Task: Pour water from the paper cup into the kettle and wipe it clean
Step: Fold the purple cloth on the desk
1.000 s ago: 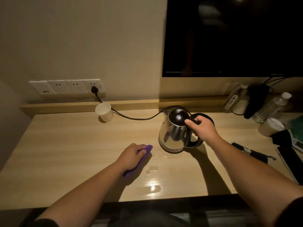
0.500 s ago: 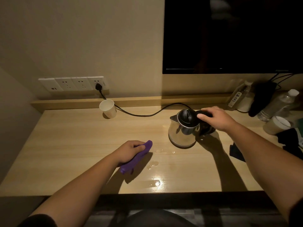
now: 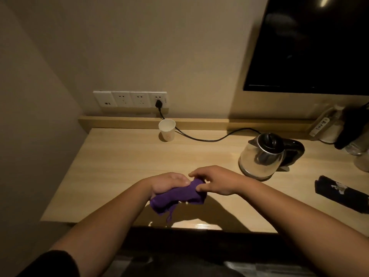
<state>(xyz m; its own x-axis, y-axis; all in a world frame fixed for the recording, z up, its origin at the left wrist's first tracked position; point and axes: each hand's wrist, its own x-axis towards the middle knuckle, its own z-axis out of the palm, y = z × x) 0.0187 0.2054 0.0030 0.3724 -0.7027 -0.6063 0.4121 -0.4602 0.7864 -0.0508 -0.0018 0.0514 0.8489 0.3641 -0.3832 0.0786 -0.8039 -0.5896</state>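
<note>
**One head-worn view, looking down over the bench**

A single wide-angle camera on the person's head faces forward and down. It sits close above the near edge of the bench (image 3: 119,156), both forearms reaching in from below. The back wall and its sockets (image 3: 129,99) curve at the top. No second view shares the scene.

A dark screen (image 3: 311,43) hangs above the wooden desk (image 3: 119,166), wall sockets (image 3: 130,99) behind (one occupied).
</note>
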